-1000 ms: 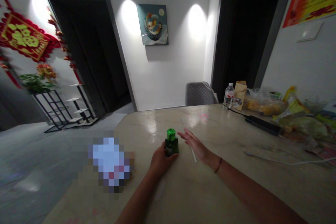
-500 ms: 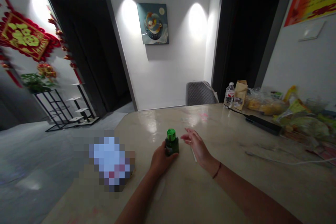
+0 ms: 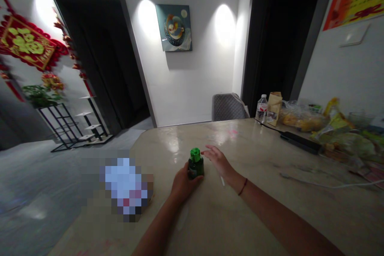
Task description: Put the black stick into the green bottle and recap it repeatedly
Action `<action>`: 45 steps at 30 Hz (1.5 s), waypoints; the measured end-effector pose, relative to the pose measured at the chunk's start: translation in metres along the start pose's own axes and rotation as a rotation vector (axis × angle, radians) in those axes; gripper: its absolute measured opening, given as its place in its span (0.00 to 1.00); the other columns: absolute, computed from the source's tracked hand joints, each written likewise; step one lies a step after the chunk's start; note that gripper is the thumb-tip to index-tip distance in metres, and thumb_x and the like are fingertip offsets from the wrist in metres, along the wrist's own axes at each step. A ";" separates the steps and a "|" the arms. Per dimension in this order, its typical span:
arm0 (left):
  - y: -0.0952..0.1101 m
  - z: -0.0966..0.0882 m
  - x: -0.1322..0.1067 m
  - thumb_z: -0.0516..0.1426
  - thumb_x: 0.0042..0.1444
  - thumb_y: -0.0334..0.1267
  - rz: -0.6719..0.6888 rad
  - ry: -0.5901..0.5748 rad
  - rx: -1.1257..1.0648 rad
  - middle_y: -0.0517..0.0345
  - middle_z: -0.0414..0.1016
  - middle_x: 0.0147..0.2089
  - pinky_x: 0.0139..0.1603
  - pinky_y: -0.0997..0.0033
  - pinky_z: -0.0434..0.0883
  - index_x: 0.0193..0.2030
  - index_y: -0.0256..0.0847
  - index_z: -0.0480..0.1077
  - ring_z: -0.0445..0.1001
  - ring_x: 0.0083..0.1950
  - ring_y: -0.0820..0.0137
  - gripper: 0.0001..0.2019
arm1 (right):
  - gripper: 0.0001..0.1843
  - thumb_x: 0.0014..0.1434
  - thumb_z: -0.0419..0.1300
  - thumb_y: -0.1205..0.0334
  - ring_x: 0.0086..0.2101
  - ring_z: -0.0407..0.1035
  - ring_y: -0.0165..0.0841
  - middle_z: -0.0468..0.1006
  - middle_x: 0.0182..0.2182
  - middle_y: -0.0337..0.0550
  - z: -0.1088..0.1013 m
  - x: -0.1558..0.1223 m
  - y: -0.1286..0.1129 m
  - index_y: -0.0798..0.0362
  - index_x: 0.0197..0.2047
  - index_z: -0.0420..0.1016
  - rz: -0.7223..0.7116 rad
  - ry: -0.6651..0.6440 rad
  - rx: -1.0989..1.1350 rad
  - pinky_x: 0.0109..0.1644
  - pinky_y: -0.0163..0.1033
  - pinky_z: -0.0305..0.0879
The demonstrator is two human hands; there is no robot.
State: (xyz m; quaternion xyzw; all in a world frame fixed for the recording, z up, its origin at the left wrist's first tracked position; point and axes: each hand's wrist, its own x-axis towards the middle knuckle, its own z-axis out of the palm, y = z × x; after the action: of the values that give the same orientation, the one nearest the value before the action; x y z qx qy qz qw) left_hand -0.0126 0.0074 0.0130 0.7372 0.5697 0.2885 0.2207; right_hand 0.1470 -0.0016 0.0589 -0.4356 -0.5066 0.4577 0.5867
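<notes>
A small dark green bottle with a bright green cap stands upright on the table. My left hand is wrapped round the bottle's lower left side, thumb across its front. Just right of the cap is my right hand, fingers stretched out and holding nothing; the fingertips are close to the cap, and I cannot tell if they touch it. A thin white stick-like item lies on the table, partly hidden under my right hand.
A blurred-out pale blue item is at the table's left edge. To the right lie a white cable, a black device, a water bottle, a paper bag and plastic bags of food. A grey chair stands behind.
My right hand has moved slightly left, bringing its fingertips nearer the green cap. My left hand and the bottle have stayed in place.
</notes>
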 end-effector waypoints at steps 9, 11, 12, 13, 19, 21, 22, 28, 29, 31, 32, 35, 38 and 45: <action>-0.001 0.001 0.001 0.60 0.42 0.48 0.076 0.006 0.130 0.53 0.74 0.39 0.36 0.71 0.63 0.50 0.41 0.62 0.72 0.39 0.65 0.27 | 0.27 0.43 0.61 0.67 0.43 0.68 0.33 0.74 0.42 0.45 0.015 0.003 0.002 0.53 0.49 0.65 -0.229 -0.040 -0.394 0.50 0.41 0.61; -0.001 0.002 0.000 0.60 0.41 0.48 0.076 0.009 0.147 0.53 0.74 0.39 0.35 0.71 0.63 0.50 0.40 0.62 0.72 0.38 0.64 0.28 | 0.26 0.42 0.62 0.66 0.40 0.68 0.33 0.75 0.40 0.44 0.014 0.003 0.001 0.53 0.47 0.66 -0.247 -0.025 -0.463 0.47 0.41 0.63; -0.002 0.003 0.000 0.60 0.41 0.49 0.078 0.010 0.147 0.53 0.74 0.39 0.35 0.70 0.63 0.50 0.40 0.62 0.72 0.38 0.64 0.29 | 0.26 0.42 0.63 0.65 0.40 0.68 0.33 0.75 0.39 0.44 0.014 0.004 0.002 0.53 0.47 0.66 -0.258 -0.018 -0.489 0.47 0.41 0.63; -0.002 0.003 0.000 0.60 0.41 0.49 0.083 0.013 0.141 0.52 0.74 0.39 0.36 0.70 0.64 0.50 0.40 0.62 0.72 0.39 0.64 0.29 | 0.26 0.41 0.63 0.65 0.39 0.68 0.33 0.75 0.39 0.44 0.013 0.006 0.003 0.52 0.47 0.66 -0.271 -0.018 -0.509 0.46 0.41 0.63; -0.004 0.004 -0.002 0.61 0.40 0.44 0.181 0.022 0.015 0.52 0.70 0.51 0.48 0.66 0.65 0.56 0.44 0.57 0.70 0.49 0.63 0.34 | 0.22 0.42 0.60 0.66 0.39 0.68 0.33 0.74 0.39 0.43 -0.002 0.028 0.010 0.53 0.44 0.67 -0.348 -0.089 -0.611 0.45 0.40 0.63; -0.006 0.005 -0.001 0.61 0.41 0.45 0.166 0.025 -0.003 0.52 0.68 0.53 0.50 0.64 0.65 0.57 0.43 0.56 0.69 0.50 0.64 0.35 | 0.22 0.41 0.59 0.68 0.37 0.68 0.33 0.74 0.37 0.43 -0.010 0.039 0.009 0.54 0.44 0.68 -0.360 -0.112 -0.627 0.44 0.39 0.63; -0.007 0.006 -0.001 0.60 0.42 0.47 0.157 0.028 0.003 0.51 0.68 0.53 0.51 0.63 0.65 0.57 0.42 0.56 0.70 0.50 0.63 0.34 | 0.22 0.41 0.58 0.70 0.37 0.68 0.32 0.74 0.37 0.43 -0.014 0.045 0.008 0.54 0.44 0.68 -0.356 -0.123 -0.621 0.43 0.38 0.63; -0.012 0.009 0.002 0.56 0.47 0.47 0.183 0.058 0.086 0.49 0.70 0.50 0.52 0.62 0.65 0.54 0.40 0.60 0.70 0.49 0.64 0.27 | 0.28 0.43 0.56 0.71 0.44 0.66 0.32 0.71 0.46 0.46 -0.044 0.059 0.011 0.52 0.50 0.65 -0.237 -0.015 -0.498 0.46 0.37 0.62; -0.011 0.009 0.002 0.55 0.49 0.46 0.190 0.063 0.105 0.49 0.70 0.49 0.51 0.63 0.65 0.53 0.39 0.60 0.70 0.49 0.64 0.25 | 0.26 0.45 0.55 0.69 0.43 0.67 0.32 0.72 0.45 0.46 -0.050 0.055 0.014 0.53 0.50 0.65 -0.195 0.037 -0.516 0.45 0.37 0.62; -0.008 0.007 0.001 0.53 0.51 0.43 0.206 0.059 0.149 0.50 0.71 0.48 0.51 0.64 0.64 0.50 0.39 0.63 0.70 0.49 0.65 0.19 | 0.21 0.49 0.54 0.64 0.37 0.68 0.32 0.73 0.41 0.48 -0.060 0.042 0.024 0.55 0.49 0.66 -0.096 0.135 -0.634 0.40 0.36 0.63; -0.006 0.006 0.000 0.52 0.52 0.41 0.219 0.046 0.172 0.51 0.71 0.47 0.51 0.65 0.64 0.48 0.39 0.65 0.69 0.48 0.66 0.16 | 0.19 0.50 0.54 0.62 0.34 0.68 0.32 0.74 0.37 0.47 -0.064 0.033 0.029 0.56 0.47 0.67 -0.041 0.155 -0.733 0.39 0.36 0.63; 0.001 0.002 -0.003 0.49 0.54 0.38 0.252 0.007 0.221 0.53 0.71 0.44 0.50 0.67 0.63 0.40 0.41 0.68 0.69 0.46 0.68 0.10 | 0.22 0.48 0.57 0.53 0.34 0.68 0.33 0.73 0.35 0.45 -0.069 0.003 0.041 0.55 0.46 0.68 -0.016 0.073 -0.962 0.38 0.36 0.61; 0.006 0.000 -0.005 0.48 0.54 0.37 0.257 -0.015 0.246 0.54 0.71 0.44 0.49 0.68 0.62 0.38 0.41 0.68 0.68 0.46 0.68 0.09 | 0.27 0.46 0.59 0.50 0.36 0.68 0.36 0.72 0.39 0.48 -0.065 -0.019 0.046 0.55 0.47 0.66 -0.049 0.031 -1.094 0.38 0.37 0.60; 0.006 0.000 -0.006 0.49 0.54 0.37 0.270 -0.007 0.252 0.53 0.71 0.44 0.49 0.68 0.62 0.38 0.40 0.68 0.68 0.46 0.68 0.09 | 0.09 0.53 0.54 0.61 0.32 0.69 0.33 0.74 0.34 0.44 -0.062 -0.009 0.050 0.53 0.38 0.68 0.000 0.075 -1.203 0.33 0.34 0.56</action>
State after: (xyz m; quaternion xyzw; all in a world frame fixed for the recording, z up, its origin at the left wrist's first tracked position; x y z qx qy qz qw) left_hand -0.0098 0.0006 0.0158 0.8298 0.4966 0.2391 0.0878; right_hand 0.2033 -0.0032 0.0017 -0.7069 -0.6555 0.0753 0.2548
